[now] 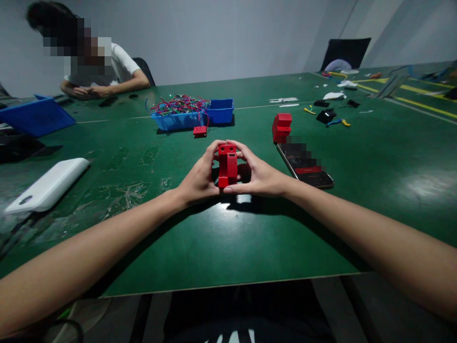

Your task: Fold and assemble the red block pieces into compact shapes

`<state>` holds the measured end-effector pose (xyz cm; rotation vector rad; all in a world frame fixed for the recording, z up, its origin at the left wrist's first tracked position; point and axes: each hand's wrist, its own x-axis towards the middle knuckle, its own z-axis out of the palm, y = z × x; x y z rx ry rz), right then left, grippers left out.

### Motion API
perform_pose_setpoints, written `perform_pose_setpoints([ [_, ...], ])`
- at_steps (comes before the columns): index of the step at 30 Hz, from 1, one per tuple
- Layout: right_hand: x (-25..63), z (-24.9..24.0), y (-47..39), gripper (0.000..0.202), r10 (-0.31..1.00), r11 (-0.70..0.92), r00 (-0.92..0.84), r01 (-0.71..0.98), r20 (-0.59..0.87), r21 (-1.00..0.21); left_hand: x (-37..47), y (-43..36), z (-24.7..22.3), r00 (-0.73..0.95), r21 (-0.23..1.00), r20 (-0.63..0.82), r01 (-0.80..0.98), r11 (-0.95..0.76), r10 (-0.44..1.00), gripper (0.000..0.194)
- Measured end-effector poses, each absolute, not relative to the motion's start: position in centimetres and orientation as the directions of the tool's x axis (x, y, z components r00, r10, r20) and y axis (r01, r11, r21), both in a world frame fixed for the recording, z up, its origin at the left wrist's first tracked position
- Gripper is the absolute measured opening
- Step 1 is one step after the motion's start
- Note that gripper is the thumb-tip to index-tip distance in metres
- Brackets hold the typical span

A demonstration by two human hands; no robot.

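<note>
Between my two hands stands a red plastic housing (227,167), upright, with two round holes at its top and a perforated vent panel on its front. My left hand (200,175) grips it from the left side, fingers curled round the back and thumb low. On the other side my right hand (263,175) pinches it with fingertips at the top and thumb at the bottom front. A similar red housing (282,127) rests further off to the right, by the end of a dark phone (316,180). A small red box (200,132) lies beyond my hands.
A blue bin (180,122) heaped with coloured wires adjoins a second blue bin (220,112). A white power bank (48,186) lies left on the green table (228,247). Pliers (338,122) and scraps sit far right. Another person (103,71) leans on the far side.
</note>
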<state>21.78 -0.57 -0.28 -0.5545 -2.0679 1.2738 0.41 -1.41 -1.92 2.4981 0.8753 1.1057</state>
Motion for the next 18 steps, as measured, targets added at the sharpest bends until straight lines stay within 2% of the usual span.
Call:
perform_pose_setpoints([
  [4, 21.8, -0.6, -0.2, 0.118, 0.644, 0.459, -0.706, 0.047, 0.296, -0.887, 0.5, -1.5, -1.8, 0.518, 0.479, 0.559, 0.436, -0.762, 0.648, 0.106],
  [12, 21.7, -0.8, 0.0, 0.106, 0.641, 0.467, -0.699, 0.029, 0.316, -0.884, 0.6, -1.2, -1.7, 0.529, 0.507, 0.542, 0.413, -0.756, 0.653, 0.112],
  [15, 21.7, -0.9, 0.1, 0.101, 0.65, 0.487, -0.69, 0.055, 0.319, -0.872, -0.2, -0.7, -1.5, 0.588, 0.468, 0.471, 0.465, -0.751, 0.658, 0.116],
  [18, 21.8, -1.0, 0.1, 0.099, 0.646, 0.507, -0.688, 0.063, 0.331, -0.86, -1.5, 0.2, -0.9, 0.665, 0.38, 0.336, 0.552, -0.743, 0.666, 0.123],
])
